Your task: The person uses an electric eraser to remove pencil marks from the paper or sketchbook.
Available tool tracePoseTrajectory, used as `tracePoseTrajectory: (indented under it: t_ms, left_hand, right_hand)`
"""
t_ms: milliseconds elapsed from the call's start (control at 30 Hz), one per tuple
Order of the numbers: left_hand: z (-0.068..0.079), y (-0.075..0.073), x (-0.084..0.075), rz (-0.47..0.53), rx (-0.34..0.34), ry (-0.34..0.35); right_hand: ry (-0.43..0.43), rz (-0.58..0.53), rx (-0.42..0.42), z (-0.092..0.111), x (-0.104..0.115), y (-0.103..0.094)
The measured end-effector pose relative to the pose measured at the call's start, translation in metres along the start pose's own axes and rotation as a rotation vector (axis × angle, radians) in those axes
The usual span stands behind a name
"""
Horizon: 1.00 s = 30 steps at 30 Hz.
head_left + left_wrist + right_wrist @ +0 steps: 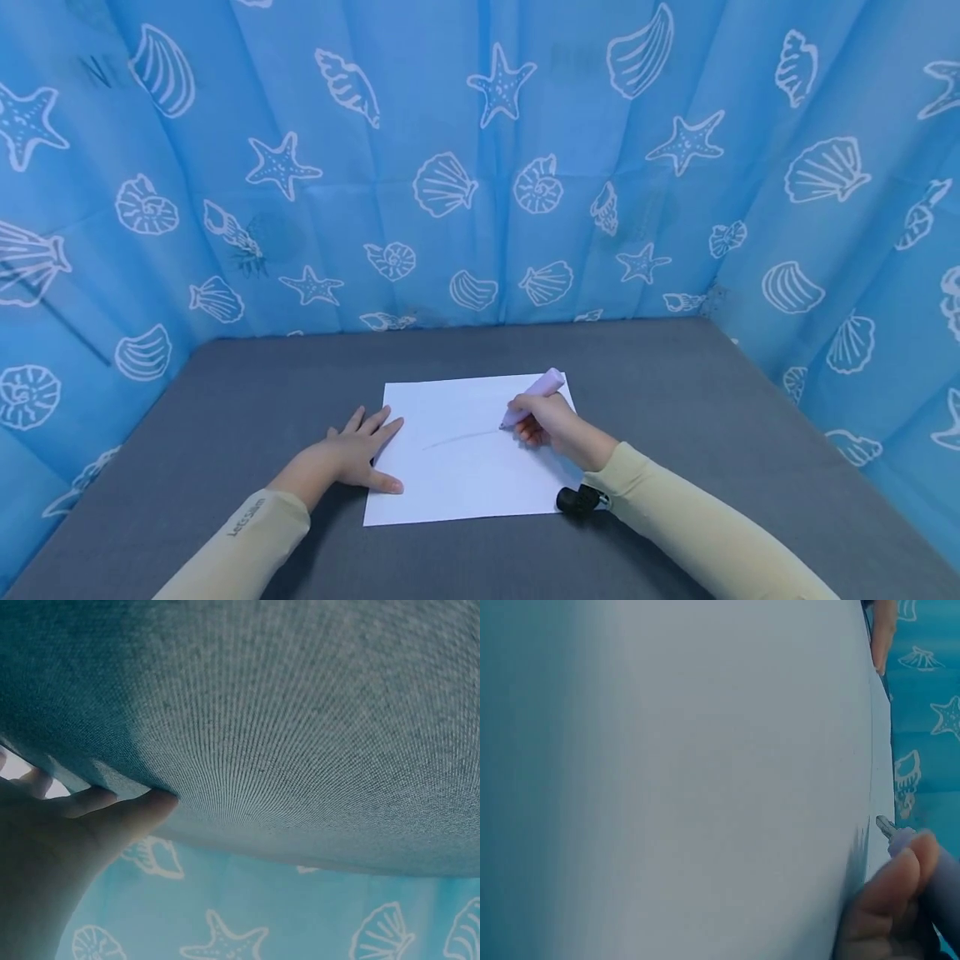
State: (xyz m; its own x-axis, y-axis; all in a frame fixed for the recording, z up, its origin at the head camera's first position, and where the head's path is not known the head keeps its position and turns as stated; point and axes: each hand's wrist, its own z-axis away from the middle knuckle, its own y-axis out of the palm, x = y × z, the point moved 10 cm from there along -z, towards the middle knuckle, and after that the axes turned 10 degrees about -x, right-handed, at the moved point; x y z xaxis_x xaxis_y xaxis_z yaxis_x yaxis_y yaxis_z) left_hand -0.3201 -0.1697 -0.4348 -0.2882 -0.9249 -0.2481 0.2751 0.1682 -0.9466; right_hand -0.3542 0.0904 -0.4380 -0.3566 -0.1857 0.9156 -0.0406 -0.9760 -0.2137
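A white sheet of paper lies on the grey tabletop, with a thin, faint grey line running across its middle. My right hand pinches a thick lilac pen over the right half of the sheet. The pen leans up and to the right, its narrow metallic-looking tip right at the line's right end. At the sheet's left edge rests my left hand, fingers spread, with thumb and fingertips over the paper. In the left wrist view its fingers stretch out straight along the cloth.
Grey cloth covers the table. Blue curtains printed with white shells and starfish hang behind it and along both sides. A black wrist camera under my right wrist hangs over the paper's lower right corner.
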Motion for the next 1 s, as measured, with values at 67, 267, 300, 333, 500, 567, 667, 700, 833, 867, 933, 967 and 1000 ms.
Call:
tracePoseTrajectory:
  t_ms: [67,267,300,333,500,567,667,700,833,867,933,967,1000]
  left_hand:
    - [0.000,0.001,0.001,-0.001,0.003,0.001]
    - [0.000,0.006,0.001,-0.002,0.002,0.012]
    - [0.000,0.007,0.001,-0.001,0.004,0.013]
    - [0.000,0.008,0.001,0.001,0.005,0.014]
    - [-0.001,0.009,-0.001,0.002,-0.005,0.018]
    - [-0.002,0.008,-0.002,0.001,-0.009,0.020]
    - [-0.002,0.008,-0.001,-0.008,-0.002,0.013]
    - [-0.002,0.008,-0.001,-0.012,0.000,0.012]
    - [-0.002,0.005,-0.002,-0.016,-0.005,0.010]
    - [-0.002,0.004,-0.002,-0.017,-0.007,0.010]
    - [-0.002,0.003,-0.001,-0.015,-0.008,0.013]
    - [-0.002,0.002,-0.001,-0.014,-0.007,0.013]
    - [-0.002,0.001,-0.001,-0.017,-0.006,0.012]
  right_hand:
    - [0.007,-0.024,0.009,0.000,-0.001,0.001]
    - [0.011,-0.017,0.004,0.001,-0.004,0.004]
    - [0.017,-0.019,-0.005,0.001,-0.005,0.003]
    - [0.023,-0.021,-0.014,0.001,-0.006,0.003]
    - [0.014,-0.005,-0.032,0.002,-0.006,0.001]
    - [-0.001,0.014,-0.028,0.002,-0.005,0.001]
    - [-0.019,0.024,-0.025,0.002,-0.002,0.001]
    - [-0.019,0.023,-0.025,0.003,-0.002,0.001]
    - [-0.016,0.023,-0.016,0.002,0.000,0.002]
    - [-0.016,0.018,-0.017,0.002,0.000,0.002]
    - [-0.020,0.015,-0.021,0.002,0.002,0.002]
    - [-0.023,0.014,-0.022,0.001,0.003,0.003]
    - [-0.025,0.012,-0.024,0.001,0.004,0.003]
